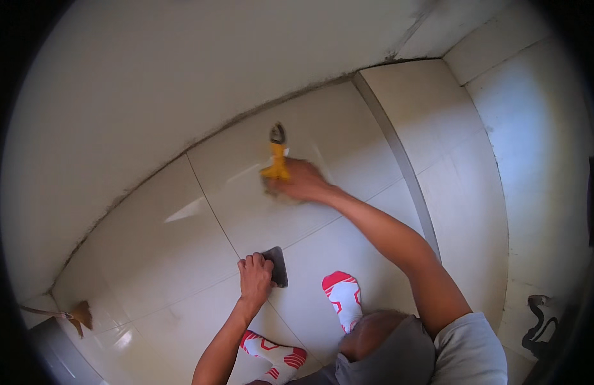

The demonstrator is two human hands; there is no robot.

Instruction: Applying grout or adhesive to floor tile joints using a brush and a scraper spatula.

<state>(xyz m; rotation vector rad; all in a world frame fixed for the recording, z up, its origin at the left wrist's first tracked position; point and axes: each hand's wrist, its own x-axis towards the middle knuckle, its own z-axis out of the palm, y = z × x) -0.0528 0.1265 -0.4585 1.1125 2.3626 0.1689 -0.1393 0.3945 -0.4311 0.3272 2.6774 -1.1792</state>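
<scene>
Over the pale tiled floor (239, 212), my right hand (301, 181) is closed round a yellow-handled tool (277, 160). Its dark metal head points toward the far wall, and motion blur hides its exact kind. Nearer to me, the fingers of my left hand (255, 277) curl against the left edge of a dark, flat, rectangular slab (278, 266) at floor level. What the slab is made of I cannot tell.
A raised tiled step (432, 135) runs along the right. My socked feet (341, 296) are close to the slab. At the far left lies a brown brush-like thing (82, 316) beside a grey box-shaped object (63, 351). A black curved object (535, 330) is at lower right.
</scene>
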